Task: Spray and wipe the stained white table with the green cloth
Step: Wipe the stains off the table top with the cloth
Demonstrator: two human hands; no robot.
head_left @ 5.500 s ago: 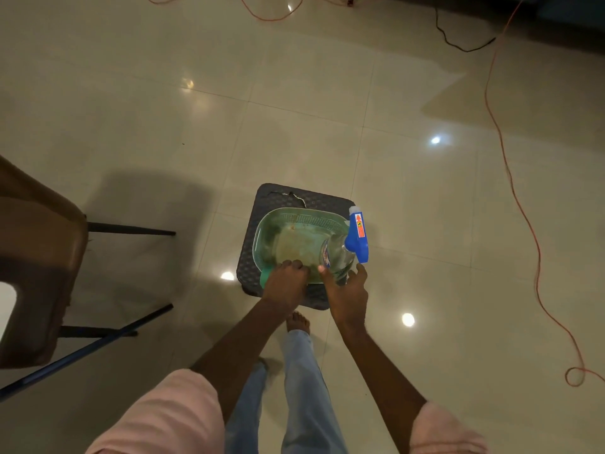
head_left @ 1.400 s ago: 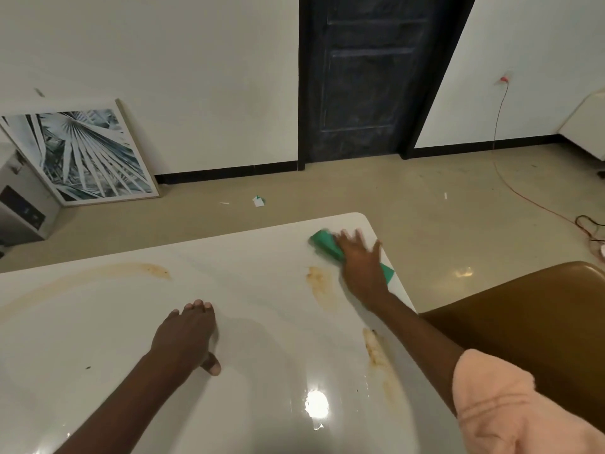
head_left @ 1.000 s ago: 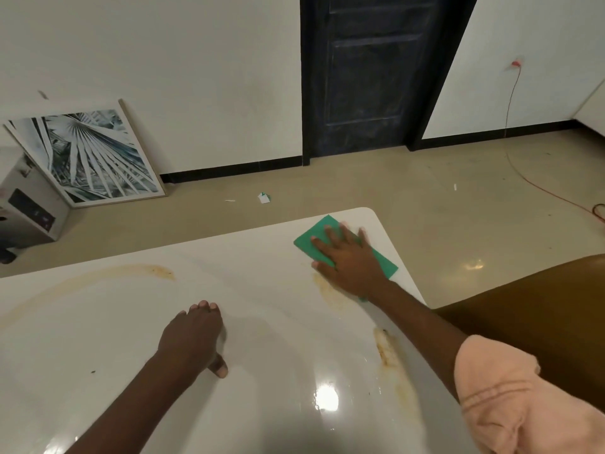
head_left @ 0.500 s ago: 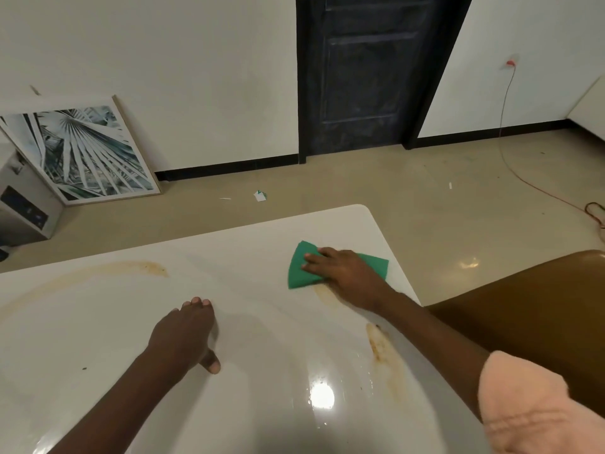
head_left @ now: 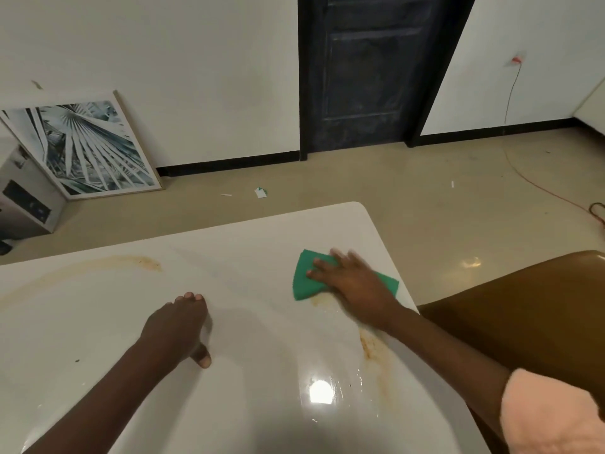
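Fingers (head_left: 322, 263) of the right hand (head_left: 357, 283) lie flat, pressing the folded green cloth (head_left: 306, 283) onto the glossy white desk (head_left: 98, 322) near its far right corner; the left hand (head_left: 178, 326) rests fingertips-down, holding nothing, well left of the cloth. Wiping appears partly done: brown stains remain just beside the cloth, nearer along the right edge, and far left of it. No spray bottle is visible, and the desk's near and left portions are cut off.

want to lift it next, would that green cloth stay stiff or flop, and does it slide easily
The cloth lies thin and flat under the right hand, so it would probably droop when lifted. The table looks glossy and wet, so it likely slides easily. It seems light.
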